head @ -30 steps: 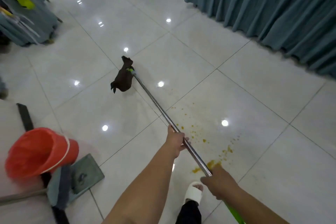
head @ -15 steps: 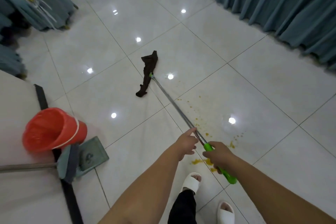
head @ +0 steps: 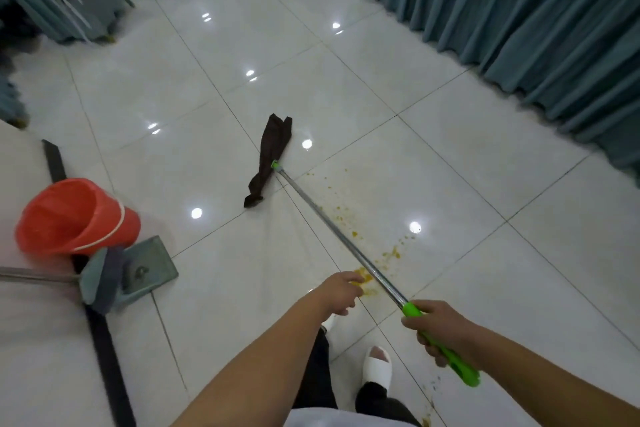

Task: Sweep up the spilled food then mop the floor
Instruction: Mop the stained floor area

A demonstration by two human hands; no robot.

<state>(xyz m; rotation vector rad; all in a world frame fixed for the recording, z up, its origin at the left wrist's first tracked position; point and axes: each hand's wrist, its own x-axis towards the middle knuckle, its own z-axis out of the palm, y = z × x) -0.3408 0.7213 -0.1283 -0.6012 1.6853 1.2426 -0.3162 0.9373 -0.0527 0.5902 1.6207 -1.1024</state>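
A mop with a steel pole (head: 332, 229) and a dark brown cloth head (head: 269, 159) lies across the white tiled floor, its head flat on the tiles ahead of me. My right hand (head: 438, 328) grips the green handle (head: 450, 357) at the near end. My left hand (head: 341, 289) is off the pole, to its left, fingers loosely spread and holding nothing. Yellow food spatter (head: 363, 279) stains the tiles along the pole and to its right, with a thicker smear just by my left hand.
A red bucket (head: 69, 215) lies tipped at the left, beside a grey-green dustpan (head: 149, 267) and broom (head: 98, 279). Teal curtains (head: 519, 17) line the right side. Draped chairs (head: 62, 0) stand at the far left. My white slippers (head: 377, 366) are below the hands.
My left hand has let go of the pole and moved off to its left. My right hand slid down to the green handle, and the mop head dropped onto the floor.
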